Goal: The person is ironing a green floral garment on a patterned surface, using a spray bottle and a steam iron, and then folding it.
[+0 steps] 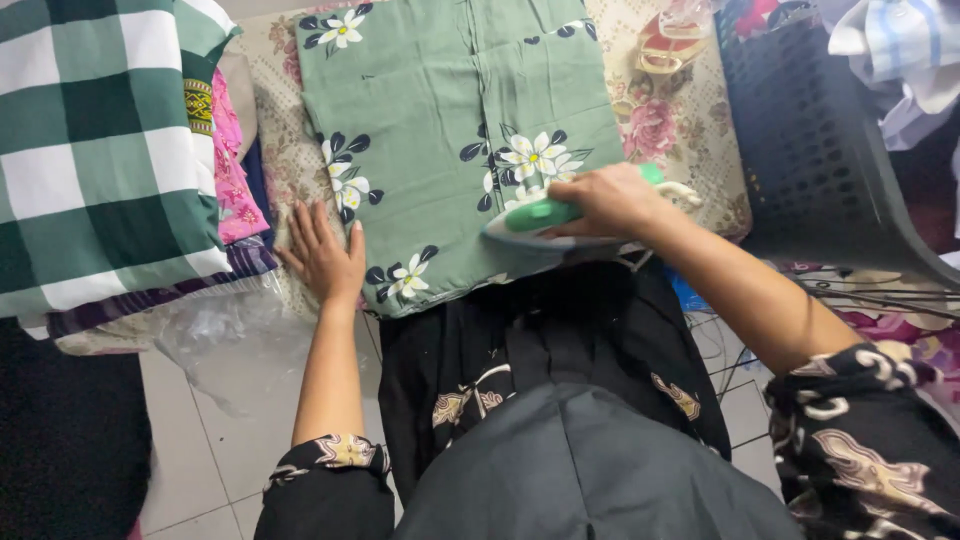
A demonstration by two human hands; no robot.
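A green and white iron (535, 217) is gripped by the right hand (612, 200), fingers clenched round its handle, and is pressed on the near right part of a green flowered garment (450, 110). The garment is spread over a flowered pad (690, 130) on the floor. The left hand (325, 255) is laid flat, fingers released and spread, touching the garment's near left edge.

Risks noted: scorching is judged possible if the iron is left resting in one spot. The cord (730, 350) is seen trailing at the near right, beside the person's knee, and could be snagged by the arm. The left fingers lie on the same cloth as the iron, though apart from it; a burn is possible if the gap is closed.

Surroundings: a stack of folded cloth, topped by a green checked piece (95, 150), is set along the left edge of the pad. A dark plastic basket (810, 130) is placed at the right edge, limiting room there. Clear plastic wrap (225, 335) lies on the tiled floor (230, 450) near the left forearm.
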